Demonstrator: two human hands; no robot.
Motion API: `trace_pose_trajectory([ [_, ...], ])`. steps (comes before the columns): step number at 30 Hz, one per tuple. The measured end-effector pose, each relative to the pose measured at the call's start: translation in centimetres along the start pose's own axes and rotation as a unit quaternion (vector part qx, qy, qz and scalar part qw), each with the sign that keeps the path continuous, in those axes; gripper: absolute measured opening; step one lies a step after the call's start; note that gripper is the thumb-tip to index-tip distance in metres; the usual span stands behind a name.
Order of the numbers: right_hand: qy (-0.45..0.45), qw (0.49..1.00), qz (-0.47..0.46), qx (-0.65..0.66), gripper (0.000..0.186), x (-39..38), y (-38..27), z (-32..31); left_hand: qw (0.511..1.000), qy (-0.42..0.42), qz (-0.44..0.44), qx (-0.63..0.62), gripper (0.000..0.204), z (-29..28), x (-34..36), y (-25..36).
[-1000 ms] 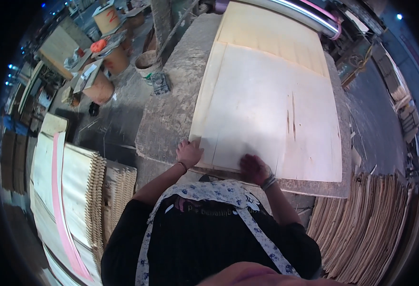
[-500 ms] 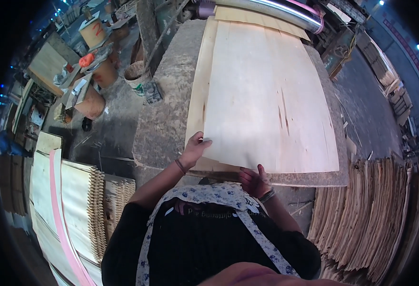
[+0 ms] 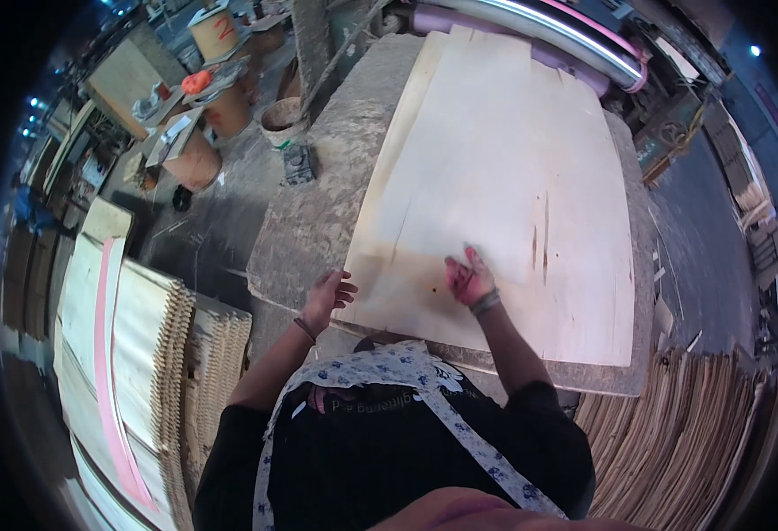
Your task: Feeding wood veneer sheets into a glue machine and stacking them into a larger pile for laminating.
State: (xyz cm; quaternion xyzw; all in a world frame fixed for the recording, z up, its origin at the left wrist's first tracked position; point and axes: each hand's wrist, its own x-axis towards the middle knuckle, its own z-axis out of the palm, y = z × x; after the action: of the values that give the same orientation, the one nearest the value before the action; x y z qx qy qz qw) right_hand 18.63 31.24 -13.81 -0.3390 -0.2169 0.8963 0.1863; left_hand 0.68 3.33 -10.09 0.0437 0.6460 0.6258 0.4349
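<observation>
A pale veneer sheet [image 3: 504, 168] lay on the rough table [image 3: 296, 234], with narrow dark slits toward its four o'clock side, seen with the sheet as the middle of the clock. At six o'clock, over its near part, was the right hand [image 3: 470, 281], its fingers loosely parted, half curled and gripping nothing; whether they touched the wood could not be told. At eight o'clock, by the near corner, the left hand [image 3: 329, 299] had its fingers slightly bent and apart, free of any hold; contact with the edge was unclear. A shiny roller [image 3: 566, 37] ran across at about one o'clock, and a bucket [image 3: 284, 117] stood near ten. Farther out, a stack of pale sheets [image 3: 141, 332] bearing a pink strip [image 3: 107, 354] lay at eight, and a brown veneer stack [image 3: 672, 434] at five.
</observation>
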Motion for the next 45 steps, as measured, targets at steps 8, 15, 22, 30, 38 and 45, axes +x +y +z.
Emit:
trace_pose_trajectory([
  [8,-0.004,0.997,-0.045,0.058,0.039,14.0,-6.7,4.6,0.881,0.084,0.211,0.415,0.03,-1.5,1.0,-3.5],
  [15,-0.068,0.996,-0.048,-0.01,0.045,11.3,-3.4,0.4,0.771,0.184,0.169,0.586,0.056,0.0,1.5,-5.9],
  [22,-0.126,0.988,0.079,-0.041,0.039,-2.6,3.5,-6.0,0.834,0.108,0.26,0.475,0.036,-0.6,2.1,-2.7],
  [30,-0.127,0.963,0.24,-0.007,0.06,-13.3,7.9,-6.4,0.905,0.014,0.285,0.316,0.024,1.4,0.5,1.3],
  [38,-0.138,0.981,0.081,0.111,0.061,-14.9,6.8,-5.2,0.96,-0.07,0.249,0.105,0.018,1.8,-0.5,4.4],
  [45,-0.1,0.992,0.039,0.065,0.035,-13.5,3.5,-2.3,0.978,-0.065,0.175,0.09,0.014,-0.6,-1.1,4.9],
])
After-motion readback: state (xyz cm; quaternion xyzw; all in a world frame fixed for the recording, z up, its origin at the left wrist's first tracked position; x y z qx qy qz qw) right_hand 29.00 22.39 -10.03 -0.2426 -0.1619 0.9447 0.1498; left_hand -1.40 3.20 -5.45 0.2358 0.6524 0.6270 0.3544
